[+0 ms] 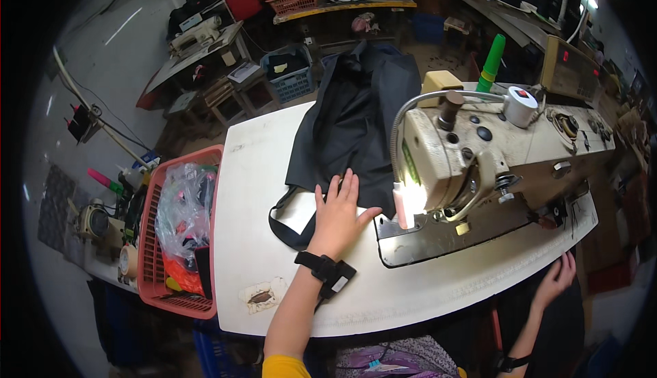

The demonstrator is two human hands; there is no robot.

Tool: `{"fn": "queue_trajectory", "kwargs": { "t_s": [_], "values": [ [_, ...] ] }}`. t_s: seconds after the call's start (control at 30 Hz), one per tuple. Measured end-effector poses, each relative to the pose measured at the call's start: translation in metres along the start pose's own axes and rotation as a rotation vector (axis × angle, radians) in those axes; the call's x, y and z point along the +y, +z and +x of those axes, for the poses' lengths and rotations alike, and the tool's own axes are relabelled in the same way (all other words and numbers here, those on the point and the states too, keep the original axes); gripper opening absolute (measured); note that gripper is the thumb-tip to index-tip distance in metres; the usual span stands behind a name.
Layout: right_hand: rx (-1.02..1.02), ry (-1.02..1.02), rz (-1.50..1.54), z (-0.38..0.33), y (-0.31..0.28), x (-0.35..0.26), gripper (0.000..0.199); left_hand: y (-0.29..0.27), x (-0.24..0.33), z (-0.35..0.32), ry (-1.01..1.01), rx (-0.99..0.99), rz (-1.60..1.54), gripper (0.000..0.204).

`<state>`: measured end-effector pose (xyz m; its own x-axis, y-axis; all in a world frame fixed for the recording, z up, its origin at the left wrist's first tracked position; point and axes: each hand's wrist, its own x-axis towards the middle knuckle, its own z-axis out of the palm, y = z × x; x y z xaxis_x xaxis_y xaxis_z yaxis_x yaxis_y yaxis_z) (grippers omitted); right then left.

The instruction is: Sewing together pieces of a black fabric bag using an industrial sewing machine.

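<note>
The cloth (359,124) looks matt, the metal plate (441,239) glossy.

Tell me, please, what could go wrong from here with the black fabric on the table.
The left hand has its fingers on the black fabric and its thumb beside the metal plate of the sewing machine, so a slip rightward might bring it near the stitching area.
The loose strap loop near the wrist could fold under or snag.
The fabric reaches past the far edge of the white table, so it might drag.
</note>
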<state>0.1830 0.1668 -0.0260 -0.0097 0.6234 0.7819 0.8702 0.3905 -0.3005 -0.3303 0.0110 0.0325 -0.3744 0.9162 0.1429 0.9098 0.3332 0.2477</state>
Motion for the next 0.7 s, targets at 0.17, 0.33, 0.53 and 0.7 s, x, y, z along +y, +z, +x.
{"fn": "queue_trajectory", "kwargs": {
  "t_s": [0.17,0.33,0.53,0.7],
  "values": [
    [-0.67,0.591,-0.86,-0.137,-0.028,0.213,0.071,-0.007,0.008,0.001,-0.018,-0.01,-0.082,0.081],
    [-0.558,0.48,-0.553,-0.114,-0.033,0.177,0.048,-0.005,0.012,-0.004,0.105,0.145,-0.165,0.055],
    [-0.71,0.416,-0.602,-0.105,-0.055,0.154,0.035,0.011,0.006,0.019,0.082,0.091,-0.115,0.054],
    [-0.689,0.318,-0.664,-0.123,-0.04,0.199,0.015,0.026,0.002,0.053,0.074,0.152,-0.113,0.051]
  ]
}}
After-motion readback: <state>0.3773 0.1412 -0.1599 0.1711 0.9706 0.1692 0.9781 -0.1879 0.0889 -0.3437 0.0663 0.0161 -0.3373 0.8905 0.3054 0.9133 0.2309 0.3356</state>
